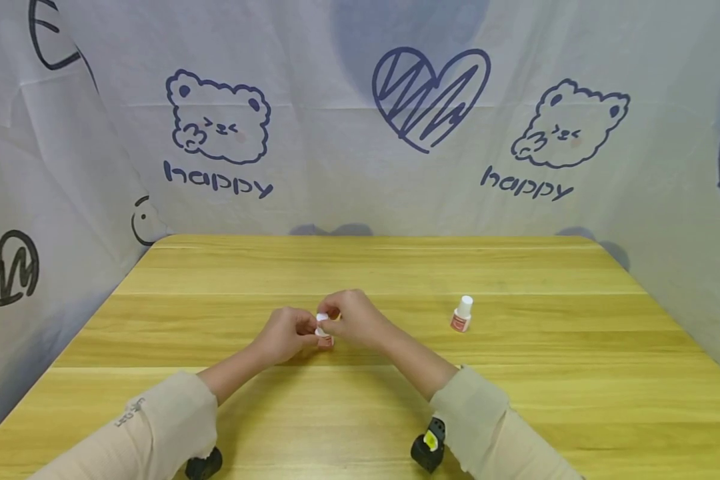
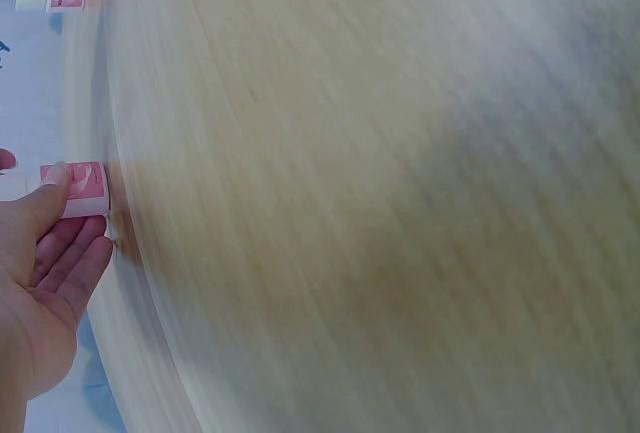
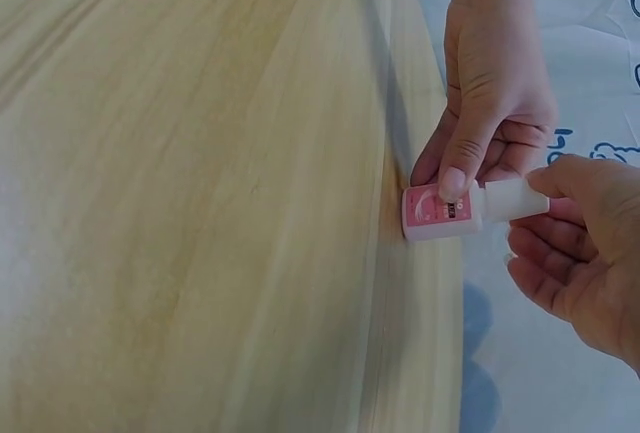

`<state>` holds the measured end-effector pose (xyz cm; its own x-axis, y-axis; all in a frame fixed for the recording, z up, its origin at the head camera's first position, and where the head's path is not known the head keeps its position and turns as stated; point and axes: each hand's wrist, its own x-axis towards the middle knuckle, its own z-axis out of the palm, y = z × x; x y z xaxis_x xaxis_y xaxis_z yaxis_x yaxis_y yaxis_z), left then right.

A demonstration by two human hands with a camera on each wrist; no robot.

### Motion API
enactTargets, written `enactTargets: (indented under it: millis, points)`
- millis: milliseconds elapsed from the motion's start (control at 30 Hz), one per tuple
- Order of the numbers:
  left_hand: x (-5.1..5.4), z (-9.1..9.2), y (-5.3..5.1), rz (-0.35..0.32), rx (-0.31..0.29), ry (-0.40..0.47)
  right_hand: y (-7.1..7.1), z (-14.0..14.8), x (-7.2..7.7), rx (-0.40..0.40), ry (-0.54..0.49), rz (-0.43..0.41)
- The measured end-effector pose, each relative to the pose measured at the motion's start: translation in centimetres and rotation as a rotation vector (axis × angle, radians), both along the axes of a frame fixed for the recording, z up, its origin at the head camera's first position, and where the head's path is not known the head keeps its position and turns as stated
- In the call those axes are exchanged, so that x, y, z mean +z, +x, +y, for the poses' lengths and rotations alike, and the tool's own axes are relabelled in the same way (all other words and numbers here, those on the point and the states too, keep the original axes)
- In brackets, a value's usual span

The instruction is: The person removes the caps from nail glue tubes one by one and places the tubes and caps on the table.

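fingers of left hand closed in pinch around body of small bottle, thumb across red label. fingers of right hand pinch white cap at bottle's top, nearly closed, other fingers loosely bent. bottle upright, base on worktop, between both hands. second bottle, white-capped, red-labelled, stands upright to right, well apart from hands. beyond worktop: pale cloth with drawn bears, heart, "happy".

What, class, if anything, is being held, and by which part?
A small bottle: the left grip is on its labelled body, the right grip on its white cap.
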<state>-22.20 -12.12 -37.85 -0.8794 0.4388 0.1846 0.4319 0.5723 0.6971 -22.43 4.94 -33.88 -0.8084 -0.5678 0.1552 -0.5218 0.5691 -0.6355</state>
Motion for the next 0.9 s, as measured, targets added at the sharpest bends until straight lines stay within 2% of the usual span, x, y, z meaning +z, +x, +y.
enactTargets:
  millis: [200,400,667,900]
  points:
    - [-0.08,0.03,0.04,0.007,0.017,-0.010,0.08,-0.11,-0.14,-0.059,-0.007,0.053]
    - [-0.15,0.02,0.00,0.008,0.021,-0.009,0.02,-0.16,-0.50,-0.098,-0.037,0.057]
    - [-0.13,0.03,-0.08,0.001,0.025,-0.008,0.12,-0.17,-0.35,-0.064,-0.061,0.073]
    - [-0.09,0.05,-0.09,-0.001,0.013,0.005,0.23,-0.18,-0.20,-0.053,-0.042,0.044]
